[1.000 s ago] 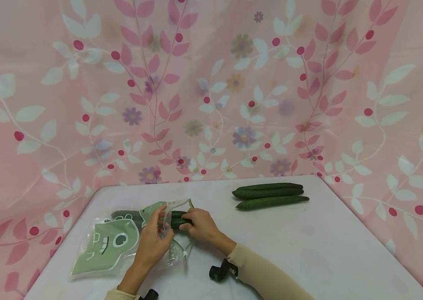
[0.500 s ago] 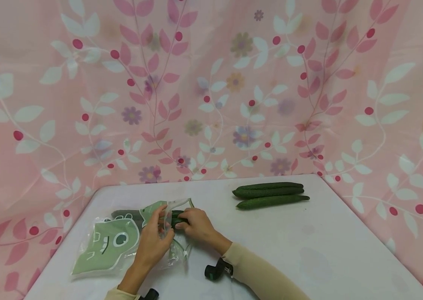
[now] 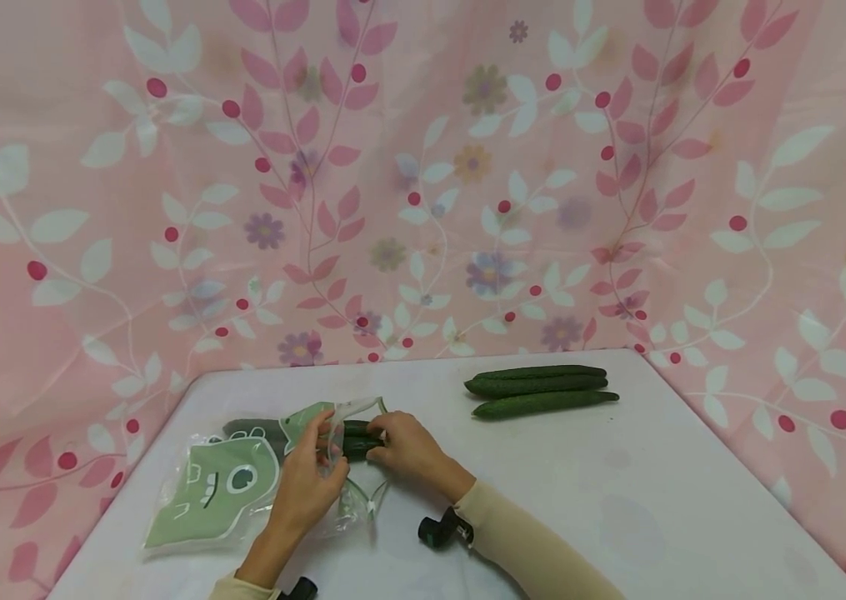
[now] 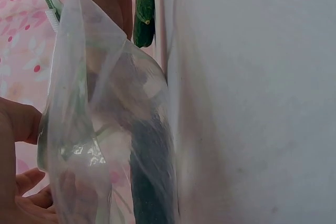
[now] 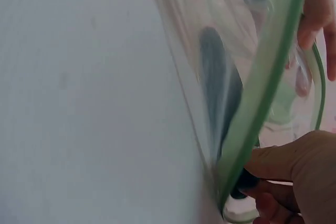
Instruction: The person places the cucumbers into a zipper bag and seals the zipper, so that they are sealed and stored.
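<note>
Finding the bare right hand (image 3: 407, 450) slightly farther right than half a second ago, with a longer stretch of long dark green cucumbers (image 3: 359, 448) showing between both hands. Seeing the bare left hand (image 3: 306, 483) in the same place as in the previous frames, likewise the clear plastic bag with a green cartoon print (image 3: 231, 483) and three slender dark green cucumbers (image 3: 543, 386) at the back right.

Noting a white tabletop (image 3: 693, 500) underneath, with faint roundish patches toward its right front, and behind it a pink fabric backdrop (image 3: 423, 167) printed with pale and pink leaves, red dots and blurred flowers. Also noting beige sleeves (image 3: 535, 550) and a small black device (image 3: 438, 531) at each wrist.

Looking at the right grip: narrow, thumb and fingers pinching right at the cucumber ends, at the green-edged mouth of the bag. Impossible to tell whether pinching one cucumber or both. Looking at the left grip: curved wide, thumb and fingers well apart, holding the bag at its mouth. Seeing the bagged cucumbers lying lengthwise, left portions dulled by plastic, right ends at the opening.
</note>
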Tool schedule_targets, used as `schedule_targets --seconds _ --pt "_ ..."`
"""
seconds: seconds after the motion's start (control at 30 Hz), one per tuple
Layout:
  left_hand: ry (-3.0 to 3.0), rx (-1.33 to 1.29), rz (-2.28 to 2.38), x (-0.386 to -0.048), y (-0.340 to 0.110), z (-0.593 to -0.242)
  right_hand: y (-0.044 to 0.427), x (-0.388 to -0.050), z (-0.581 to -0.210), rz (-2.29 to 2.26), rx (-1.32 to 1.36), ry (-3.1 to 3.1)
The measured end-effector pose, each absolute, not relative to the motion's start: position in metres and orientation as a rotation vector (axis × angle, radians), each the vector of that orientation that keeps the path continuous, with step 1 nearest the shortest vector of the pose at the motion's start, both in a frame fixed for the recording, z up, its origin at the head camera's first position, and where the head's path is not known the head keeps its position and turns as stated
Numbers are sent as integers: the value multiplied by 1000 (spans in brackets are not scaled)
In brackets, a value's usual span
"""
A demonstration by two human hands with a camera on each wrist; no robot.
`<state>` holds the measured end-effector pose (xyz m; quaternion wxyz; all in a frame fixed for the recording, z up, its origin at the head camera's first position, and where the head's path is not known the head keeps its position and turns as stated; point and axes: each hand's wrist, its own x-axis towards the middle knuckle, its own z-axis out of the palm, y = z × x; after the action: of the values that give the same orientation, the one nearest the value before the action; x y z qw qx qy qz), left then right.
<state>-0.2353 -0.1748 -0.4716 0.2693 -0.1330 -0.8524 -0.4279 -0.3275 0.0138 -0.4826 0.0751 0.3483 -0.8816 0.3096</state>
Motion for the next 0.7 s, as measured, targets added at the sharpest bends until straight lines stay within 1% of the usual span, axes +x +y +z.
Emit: schedule_targets --seconds 0.33,0.5,0.7 --pt "-2283 -376 -1151 -235 -175 -472 40 -332 -483 926 1084 -2619" --pt "-2285 -378 -1167 -235 -175 -471 42 -331 -487 977 1108 -2595" --pt "-2300 -367 -1181 -234 -174 -470 38 -326 -493 1109 1043 -2591"
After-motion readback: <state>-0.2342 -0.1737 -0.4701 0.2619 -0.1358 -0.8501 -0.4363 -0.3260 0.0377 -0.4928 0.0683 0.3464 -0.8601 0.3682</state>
